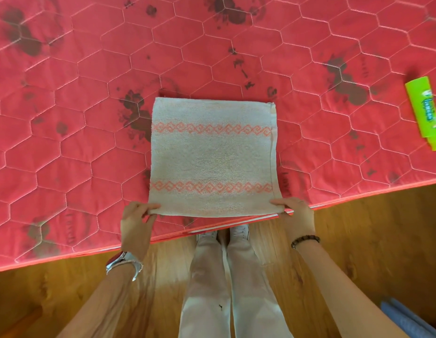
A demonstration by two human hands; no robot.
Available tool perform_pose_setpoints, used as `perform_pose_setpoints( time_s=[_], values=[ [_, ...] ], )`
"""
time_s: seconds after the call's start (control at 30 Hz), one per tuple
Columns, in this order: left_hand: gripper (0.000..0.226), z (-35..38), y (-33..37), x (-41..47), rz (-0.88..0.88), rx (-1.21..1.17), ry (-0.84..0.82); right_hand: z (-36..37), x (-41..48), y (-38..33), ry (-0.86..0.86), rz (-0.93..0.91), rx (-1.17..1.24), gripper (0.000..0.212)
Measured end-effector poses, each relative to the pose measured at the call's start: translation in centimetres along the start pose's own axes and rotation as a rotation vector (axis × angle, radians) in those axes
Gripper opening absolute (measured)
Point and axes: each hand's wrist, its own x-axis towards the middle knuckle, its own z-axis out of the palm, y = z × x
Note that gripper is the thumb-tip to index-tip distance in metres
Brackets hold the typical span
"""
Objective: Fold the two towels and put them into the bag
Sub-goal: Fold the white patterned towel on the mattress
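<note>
A beige towel (213, 157) with two orange patterned bands lies flat on the red quilted mattress (90, 118), folded into a near square, its near edge at the mattress border. My left hand (136, 224) pinches the towel's near left corner. My right hand (296, 213) pinches the near right corner. Layered edges show along the towel's right side. No bag and no second spread-out towel appear in the head view.
A green tube-shaped bottle (425, 113) lies on the mattress at the far right. A grey-blue rolled cloth (404, 318) sits on the wooden floor (373, 240) at the bottom right. My legs and white shoes stand against the mattress edge.
</note>
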Motion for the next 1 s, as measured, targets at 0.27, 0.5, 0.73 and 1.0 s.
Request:
perform_pose_setpoints(
  time_s=[0.27, 0.5, 0.73, 1.0],
  values=[
    [0.019, -1.8, 1.3, 2.7, -0.060, -0.181, 0.013, -1.8, 2.7, -3.1, 0.029, -0.004, 0.179, 0.019],
    [0.009, -2.3, 5.6, 7.7, -0.050, -0.296, 0.029, -2.5, 6.9, -4.8, 0.086, 0.029, 0.240, 0.013],
    [0.019, -1.1, 8.2, 13.9, -0.044, -0.261, 0.085, -2.0, 11.8, -6.9, 0.156, 0.061, 0.136, 0.025],
    [0.013, 0.6, 10.4, 18.6, -0.058, -0.219, 0.159, -1.2, 17.7, -9.7, 0.161, 0.116, 0.126, 0.024]
  ],
)
